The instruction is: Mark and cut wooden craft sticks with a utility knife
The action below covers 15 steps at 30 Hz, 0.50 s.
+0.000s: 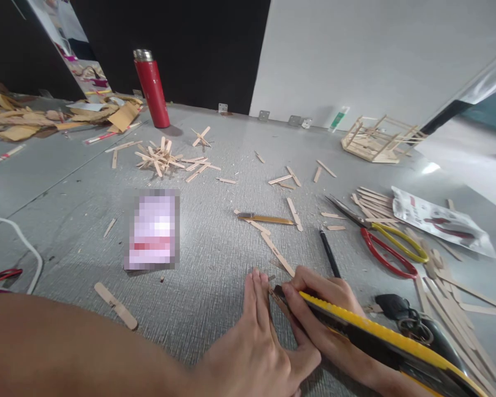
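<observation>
My right hand (320,314) is closed around a yellow and black utility knife (380,336), its tip pointing left at a small wooden stick piece (278,298) on the grey floor. My left hand (258,336) lies flat beside it, fingers stretched out and together, fingertips pressing next to the small piece. A longer wooden stick (276,253) lies just beyond the fingertips.
Red and yellow scissors (386,242), a black pen (329,253), keys (405,314) and a plastic bag (438,220) lie to the right. A red flask (152,88), scattered sticks (161,157), a stick frame (376,140) and cardboard scraps (45,118) sit farther off. A white cable (25,245) runs at left.
</observation>
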Available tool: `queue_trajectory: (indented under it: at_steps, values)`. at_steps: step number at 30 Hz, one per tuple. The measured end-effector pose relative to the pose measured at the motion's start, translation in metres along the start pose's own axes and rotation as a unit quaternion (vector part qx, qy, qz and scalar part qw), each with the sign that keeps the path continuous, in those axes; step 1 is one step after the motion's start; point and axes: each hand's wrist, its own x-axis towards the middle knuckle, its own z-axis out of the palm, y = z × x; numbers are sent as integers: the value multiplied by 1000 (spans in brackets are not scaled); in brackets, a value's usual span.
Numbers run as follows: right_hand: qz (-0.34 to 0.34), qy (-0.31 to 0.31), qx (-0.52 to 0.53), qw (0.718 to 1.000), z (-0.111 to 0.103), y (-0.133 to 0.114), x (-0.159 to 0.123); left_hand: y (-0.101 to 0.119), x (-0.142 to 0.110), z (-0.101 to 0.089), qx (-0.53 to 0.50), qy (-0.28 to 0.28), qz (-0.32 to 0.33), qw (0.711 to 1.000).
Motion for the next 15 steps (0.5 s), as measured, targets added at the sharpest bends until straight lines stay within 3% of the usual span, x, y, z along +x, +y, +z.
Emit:
queue_trajectory:
  at_steps: [9,15]
  values:
    - [-11,-21,-8,1000,-4,0,-4,-2,0,-1,5,6,3,1000]
    - [15,32,11,999,-3,1,-4,0,0,3,24,11,13,1000]
